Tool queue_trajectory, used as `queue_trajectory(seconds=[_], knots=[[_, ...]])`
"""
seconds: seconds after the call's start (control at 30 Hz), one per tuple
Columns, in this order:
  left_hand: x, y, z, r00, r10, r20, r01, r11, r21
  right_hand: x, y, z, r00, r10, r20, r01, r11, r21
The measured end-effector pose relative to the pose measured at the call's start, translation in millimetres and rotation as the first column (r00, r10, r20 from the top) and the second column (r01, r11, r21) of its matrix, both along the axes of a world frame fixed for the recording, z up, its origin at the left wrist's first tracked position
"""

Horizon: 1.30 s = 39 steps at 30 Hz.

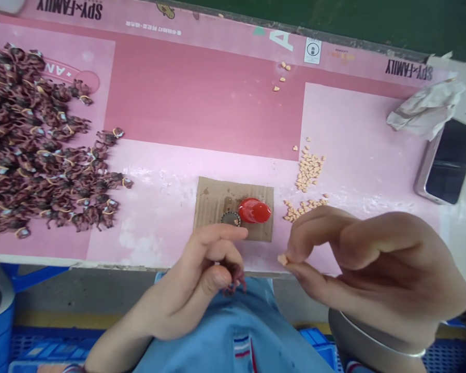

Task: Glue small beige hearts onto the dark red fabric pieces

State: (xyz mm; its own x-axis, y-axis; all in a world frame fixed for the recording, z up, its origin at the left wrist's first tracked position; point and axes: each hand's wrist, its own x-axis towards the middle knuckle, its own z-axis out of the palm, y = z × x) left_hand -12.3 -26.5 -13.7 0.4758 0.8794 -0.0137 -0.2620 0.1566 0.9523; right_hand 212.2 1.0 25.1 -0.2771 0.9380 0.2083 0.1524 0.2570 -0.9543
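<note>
Grip check on my remote feed: left hand (190, 285) is clenched, thumb and fingers closed on a small dark maroon bundle (232, 277) that dangles just below them. Right hand (373, 272) is grasping one tan chip (282, 259) between thumb and index fingertip, with the other fingers curled underneath. Blue shirt front (233, 336) sits right under both hands, and I can't tell what the grey rounded rim (353, 331) below the right wrist belongs to.

Just ahead of the left fingertips, a brown corrugated cardboard square (233, 204) lies on a pink printed mat (202, 98). On it are a glossy red capped object (255, 210) and, just beside that, a dark toothed ring (231, 219). Ahead of the right hand, tan chips lie in two loose piles (308, 171). Well left of the left hand sits a big heap of dark maroon bundles (31, 140) with yellow bands. Far past the right hand are a black phone (446, 160) and crumpled paper (427, 109).
</note>
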Motion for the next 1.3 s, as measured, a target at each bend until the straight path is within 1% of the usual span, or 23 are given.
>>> queue_trajectory(seconds=[0.1, 0.2, 0.27, 0.33, 0.4, 0.47, 0.57, 0.67, 0.77, 0.87, 0.93, 0.97, 1.03, 1.13, 1.17, 1.23, 1.3], knots=[[5.3, -4.5, -0.4, 0.990, -0.049, 0.129, 0.056, 0.997, -0.050, -5.9, -3.2, 5.3, 0.992, 0.105, -0.076, -0.110, 0.992, -0.060], [6.5, -9.8, -1.1, 0.976, -0.067, 0.206, 0.093, 0.989, -0.117, -10.6, -7.4, 8.3, 0.988, 0.133, -0.077, -0.140, 0.985, -0.096], [6.8, -11.6, -1.5, 0.963, -0.055, 0.264, 0.098, 0.984, -0.151, -13.4, -9.6, 8.8, 0.982, 0.157, -0.108, -0.166, 0.983, -0.084], [6.4, -10.5, -2.1, 0.954, -0.034, 0.298, 0.085, 0.984, -0.158, -15.5, -10.2, 8.7, 0.979, 0.151, -0.141, -0.162, 0.984, -0.072], [4.2, -6.2, -2.2, 0.957, -0.052, 0.285, 0.093, 0.987, -0.133, -16.1, -8.9, 8.2, 0.983, 0.111, -0.148, -0.121, 0.991, -0.061], [0.6, 0.0, -1.6, 0.973, -0.071, 0.220, 0.105, 0.984, -0.143, -14.8, -5.9, 7.4, 0.988, 0.091, -0.124, -0.097, 0.994, -0.045], [-4.7, 8.9, -0.2, 0.986, -0.082, 0.147, 0.113, 0.970, -0.213, -10.7, -1.9, 5.9, 0.984, 0.159, -0.079, -0.161, 0.987, -0.026], [-6.5, 13.6, -0.1, 0.983, -0.098, 0.156, 0.133, 0.964, -0.229, -8.5, -2.8, 4.8, 0.987, 0.148, -0.065, -0.152, 0.987, -0.054], [-4.9, 13.9, 0.4, 0.985, -0.081, 0.155, 0.119, 0.959, -0.259, -9.4, -6.2, 5.0, 0.988, 0.144, -0.052, -0.148, 0.985, -0.092], [-1.5, 12.9, 2.4, 0.988, -0.058, 0.143, 0.109, 0.920, -0.377, -10.5, -6.7, 5.7, 0.987, 0.151, -0.054, -0.155, 0.983, -0.096], [1.0, 12.8, 3.2, 0.984, -0.079, 0.159, 0.141, 0.890, -0.434, -10.3, -5.3, 5.9, 0.985, 0.167, -0.048, -0.171, 0.981, -0.089], [2.2, 13.1, 3.1, 0.981, -0.089, 0.171, 0.157, 0.882, -0.443, -10.0, -4.6, 5.9, 0.982, 0.182, -0.048, -0.186, 0.979, -0.080], [4.5, 14.1, 2.2, 0.976, -0.098, 0.193, 0.174, 0.887, -0.428, -9.2, -4.0, 6.1, 0.975, 0.216, -0.049, -0.219, 0.974, -0.061], [7.2, 14.7, 1.2, 0.978, -0.073, 0.195, 0.151, 0.892, -0.426, -8.8, -4.4, 8.2, 0.969, 0.240, -0.052, -0.243, 0.968, -0.069], [7.9, 14.3, 1.4, 0.979, -0.073, 0.189, 0.152, 0.882, -0.446, -9.0, -4.1, 9.3, 0.971, 0.235, -0.043, -0.238, 0.968, -0.085], [9.0, 12.6, 2.7, 0.983, -0.058, 0.175, 0.142, 0.844, -0.517, -9.8, -1.5, 11.6, 0.970, 0.240, -0.026, -0.241, 0.966, -0.092], [10.1, 10.3, 4.5, 0.987, 0.000, 0.158, 0.094, 0.801, -0.591, -10.6, 2.4, 12.9, 0.955, 0.297, 0.018, -0.296, 0.954, -0.057]])
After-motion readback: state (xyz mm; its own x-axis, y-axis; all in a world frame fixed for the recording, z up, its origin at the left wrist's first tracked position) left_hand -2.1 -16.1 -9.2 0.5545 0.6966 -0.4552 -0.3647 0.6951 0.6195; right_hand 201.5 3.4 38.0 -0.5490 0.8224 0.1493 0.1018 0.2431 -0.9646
